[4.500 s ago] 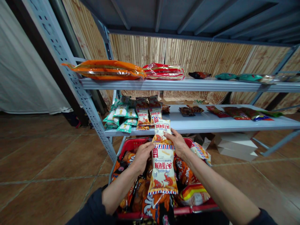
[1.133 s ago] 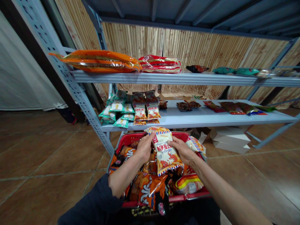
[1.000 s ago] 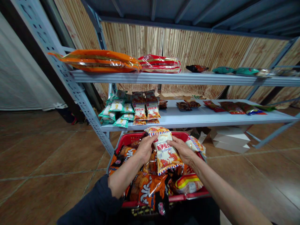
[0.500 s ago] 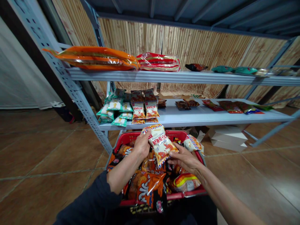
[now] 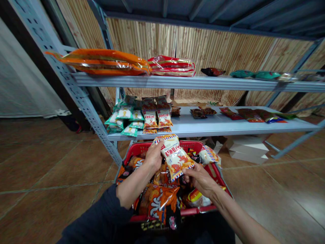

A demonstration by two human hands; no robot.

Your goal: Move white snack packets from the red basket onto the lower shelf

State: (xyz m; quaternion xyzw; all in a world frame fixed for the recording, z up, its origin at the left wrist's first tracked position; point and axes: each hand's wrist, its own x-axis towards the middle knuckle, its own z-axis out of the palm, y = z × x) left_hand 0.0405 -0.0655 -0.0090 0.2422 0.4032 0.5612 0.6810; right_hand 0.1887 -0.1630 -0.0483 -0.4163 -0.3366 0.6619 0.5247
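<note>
A white and orange snack bag [image 5: 174, 156] with red lettering is held tilted over a red basket [image 5: 139, 147]. My left hand [image 5: 153, 158] grips the bag's upper left side, thumb on its front. At the lower right corner, my right hand [image 5: 200, 178] pinches the bag between thumb and fingers. Beneath both hands, the basket holds several snack bags, among them an orange and black bag [image 5: 162, 205] at the front. Another white bag with a striped edge [image 5: 209, 155] leans at the basket's back right corner.
On the lower shelf [image 5: 200, 128], matching snack bags [image 5: 164, 118] stand stacked beside green and white bags [image 5: 124, 113]. Flat packets [image 5: 250, 115] lie farther right. The upper shelf [image 5: 175, 83] carries a large orange package [image 5: 101, 62]. White boxes [image 5: 248, 149] sit on the floor.
My right hand has shifted slightly down, now pinching the bag's lower corner with its thumb on the edge. My left hand keeps its grip in nearly the same place.
</note>
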